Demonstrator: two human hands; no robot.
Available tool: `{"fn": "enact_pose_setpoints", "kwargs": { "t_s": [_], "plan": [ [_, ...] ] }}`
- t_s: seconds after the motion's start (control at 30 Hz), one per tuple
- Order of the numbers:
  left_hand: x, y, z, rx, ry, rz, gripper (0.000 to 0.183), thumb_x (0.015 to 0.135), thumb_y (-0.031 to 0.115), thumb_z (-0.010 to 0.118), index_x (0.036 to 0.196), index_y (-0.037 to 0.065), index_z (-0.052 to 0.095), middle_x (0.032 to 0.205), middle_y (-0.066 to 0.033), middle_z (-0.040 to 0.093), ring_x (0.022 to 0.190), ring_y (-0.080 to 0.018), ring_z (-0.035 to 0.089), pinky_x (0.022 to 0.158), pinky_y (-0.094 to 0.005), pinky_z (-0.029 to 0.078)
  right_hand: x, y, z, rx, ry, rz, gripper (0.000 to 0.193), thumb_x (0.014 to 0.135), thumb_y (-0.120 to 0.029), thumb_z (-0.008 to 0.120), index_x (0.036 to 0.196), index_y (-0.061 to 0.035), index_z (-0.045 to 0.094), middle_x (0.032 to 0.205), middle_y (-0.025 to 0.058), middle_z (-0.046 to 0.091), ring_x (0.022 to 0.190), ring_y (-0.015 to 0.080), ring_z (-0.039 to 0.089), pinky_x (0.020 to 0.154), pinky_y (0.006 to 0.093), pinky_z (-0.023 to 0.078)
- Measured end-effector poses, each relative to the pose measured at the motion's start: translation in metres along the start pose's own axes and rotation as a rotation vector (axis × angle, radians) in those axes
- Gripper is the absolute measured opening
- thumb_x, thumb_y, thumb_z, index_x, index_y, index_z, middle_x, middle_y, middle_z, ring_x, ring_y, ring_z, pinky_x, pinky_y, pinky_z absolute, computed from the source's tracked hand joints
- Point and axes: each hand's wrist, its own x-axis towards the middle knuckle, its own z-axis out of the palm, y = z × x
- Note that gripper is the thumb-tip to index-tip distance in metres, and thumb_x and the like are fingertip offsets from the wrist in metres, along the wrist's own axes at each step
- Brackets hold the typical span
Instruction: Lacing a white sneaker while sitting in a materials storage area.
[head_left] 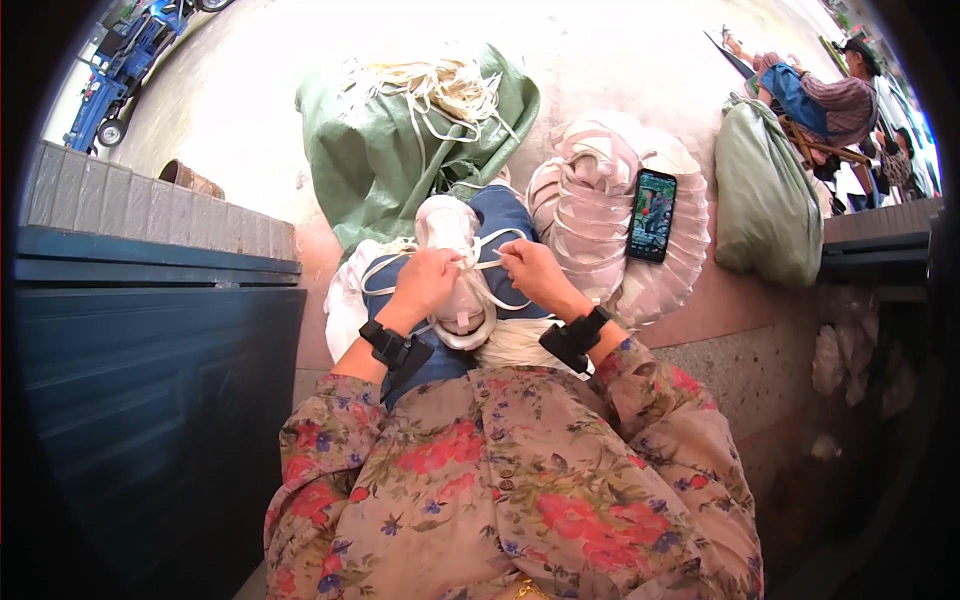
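On my lap lies a pale pink-white shoe [448, 222], its opening toward me. A thin white shoelace [500, 297] runs through its front and hangs in loops on both sides. My left hand [430, 278] is closed in a pinch at the lacing, over the shoe's left side. To the right of the shoe, my right hand [535, 272] pinches a stretch of the lace between thumb and fingers. A bundle of cream laces [525, 343] lies across my thigh below my right hand. The left fingertips are partly hidden.
A green sack [370, 170] ahead carries a heap of loose laces [450, 88]. Stacked pink shoe parts [580, 215] at right hold a phone [652, 215]. Farther right stand another green sack [765, 195] and a seated person [825, 105]. A blue panel [160, 400] is at left.
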Motion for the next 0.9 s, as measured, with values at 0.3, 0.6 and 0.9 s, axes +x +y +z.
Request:
{"fn": "enact_pose_setpoints", "kwargs": {
  "t_s": [0.3,0.6,0.9],
  "plan": [
    [0.016,0.002,0.024,0.172,-0.058,-0.047,0.023,0.076,0.023,0.059,0.076,0.001,0.062,0.069,-0.0168,0.061,0.064,-0.0303,0.059,0.059,-0.0371,0.046,-0.007,-0.013,0.009,-0.114,-0.004,-0.149,0.019,0.078,-0.016,0.054,0.081,-0.0001,0.063,0.077,0.0199,0.06,0.078,0.0334,0.059,0.068,0.0383,0.045],
    [-0.002,-0.011,0.002,-0.447,0.037,-0.264,0.014,0.08,0.011,0.058,0.079,-0.002,0.059,0.068,-0.0004,0.055,0.062,-0.0066,0.046,0.056,-0.0226,0.039,0.004,-0.014,0.035,-0.292,-0.075,-0.235,0.02,0.076,-0.017,0.05,0.077,-0.0007,0.063,0.079,0.02,0.06,0.078,0.0362,0.058,0.069,0.043,0.045],
    [-0.003,-0.006,-0.009,-0.641,0.024,-0.329,0.017,0.078,0.012,0.06,0.078,-0.005,0.06,0.066,-0.0028,0.057,0.06,-0.0085,0.049,0.056,-0.0248,0.042,0.007,-0.017,0.04,-0.41,-0.111,-0.321,0.018,0.078,-0.014,0.049,0.076,-0.0008,0.06,0.081,0.0186,0.058,0.081,0.0356,0.056,0.07,0.0444,0.044]
  ]
}}
